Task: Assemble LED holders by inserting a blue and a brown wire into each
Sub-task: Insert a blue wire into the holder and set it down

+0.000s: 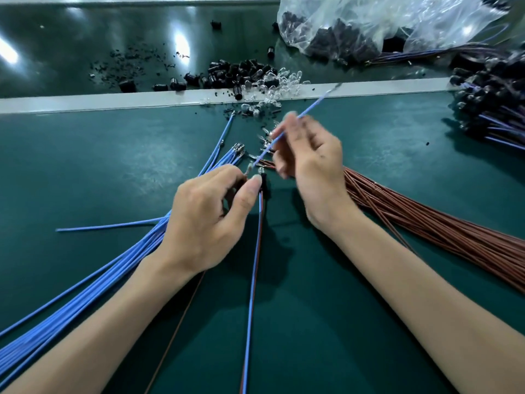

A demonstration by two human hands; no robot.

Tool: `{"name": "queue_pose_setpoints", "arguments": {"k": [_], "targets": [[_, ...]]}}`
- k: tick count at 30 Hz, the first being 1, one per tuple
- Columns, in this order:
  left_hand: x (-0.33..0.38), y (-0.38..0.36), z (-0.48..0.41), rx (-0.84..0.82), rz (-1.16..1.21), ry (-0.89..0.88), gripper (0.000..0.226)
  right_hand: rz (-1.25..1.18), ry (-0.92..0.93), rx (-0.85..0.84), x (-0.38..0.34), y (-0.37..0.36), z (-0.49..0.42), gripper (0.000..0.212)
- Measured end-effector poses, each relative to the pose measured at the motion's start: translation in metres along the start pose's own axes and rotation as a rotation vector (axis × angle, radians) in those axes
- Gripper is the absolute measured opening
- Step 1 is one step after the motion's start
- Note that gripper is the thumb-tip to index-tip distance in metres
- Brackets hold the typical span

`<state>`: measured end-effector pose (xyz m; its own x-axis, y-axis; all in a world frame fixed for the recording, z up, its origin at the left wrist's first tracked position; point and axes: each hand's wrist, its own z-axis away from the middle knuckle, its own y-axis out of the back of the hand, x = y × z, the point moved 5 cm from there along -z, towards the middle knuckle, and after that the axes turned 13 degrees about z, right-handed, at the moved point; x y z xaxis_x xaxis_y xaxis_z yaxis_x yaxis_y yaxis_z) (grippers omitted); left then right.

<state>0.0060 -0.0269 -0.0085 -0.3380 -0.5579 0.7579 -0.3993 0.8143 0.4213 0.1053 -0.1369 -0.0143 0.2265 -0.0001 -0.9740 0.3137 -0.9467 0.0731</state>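
Note:
My left hand [208, 216] pinches a small black LED holder [263, 183] between thumb and fingers. A blue and a brown wire pair [254, 265] hangs from the holder toward me. My right hand [309, 163] pinches a single blue wire [311, 108] that slants up to the right; its lower end reaches the left hand's fingertips. A fan of loose blue wires [93, 282] lies under my left forearm. A bundle of brown wires [443, 226] lies to the right of my right wrist. Whether the slanted wire touches the holder is blurred.
Loose black holders [227, 73] and clear LEDs [272, 83] are heaped by the white divider strip [85, 102]. A clear plastic bag [369, 21] of parts sits at the back right. Finished wired holders [494, 109] are piled at the right edge on the green mat [99, 166].

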Motion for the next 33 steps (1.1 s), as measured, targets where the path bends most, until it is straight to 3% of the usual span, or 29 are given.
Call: {"name": "queue_pose_setpoints", "arguments": {"k": [3, 5, 7, 9, 15, 20, 25, 27, 30, 33], "targets": [[0.0, 0.002, 0.001, 0.03, -0.035, 0.002, 0.048, -0.269, -0.152, 0.237, 0.007, 0.022, -0.01, 0.03], [0.0, 0.005, 0.0, 0.054, -0.022, 0.01, 0.047, -0.244, -0.12, 0.124, 0.006, 0.018, -0.009, 0.024], [0.001, 0.006, -0.001, 0.064, 0.015, 0.014, 0.044, -0.06, -0.012, -0.132, 0.0, -0.002, 0.003, 0.015], [0.003, 0.004, -0.001, 0.043, 0.032, -0.008, 0.04, 0.087, 0.051, -0.264, -0.002, -0.015, 0.013, 0.014], [-0.003, 0.007, 0.0, 0.111, -0.163, 0.069, 0.042, -0.227, -0.196, 0.062, 0.007, 0.004, -0.001, 0.026], [0.002, 0.0, 0.0, 0.016, -0.087, -0.01, 0.04, 0.216, 0.012, -0.27, 0.002, -0.016, 0.01, 0.017], [-0.001, -0.002, 0.0, 0.002, -0.047, 0.01, 0.044, -0.113, -0.155, -0.05, 0.004, -0.002, 0.001, 0.027], [-0.003, -0.001, 0.0, 0.008, -0.041, 0.028, 0.045, -0.105, -0.14, -0.116, 0.003, -0.006, 0.002, 0.023], [-0.005, -0.002, -0.002, 0.011, -0.023, 0.06, 0.038, 0.097, -0.026, -0.275, 0.0, -0.015, 0.009, 0.017], [-0.006, 0.0, -0.002, 0.037, 0.021, 0.126, 0.034, 0.119, -0.018, -0.213, 0.001, -0.013, 0.009, 0.021]]}}
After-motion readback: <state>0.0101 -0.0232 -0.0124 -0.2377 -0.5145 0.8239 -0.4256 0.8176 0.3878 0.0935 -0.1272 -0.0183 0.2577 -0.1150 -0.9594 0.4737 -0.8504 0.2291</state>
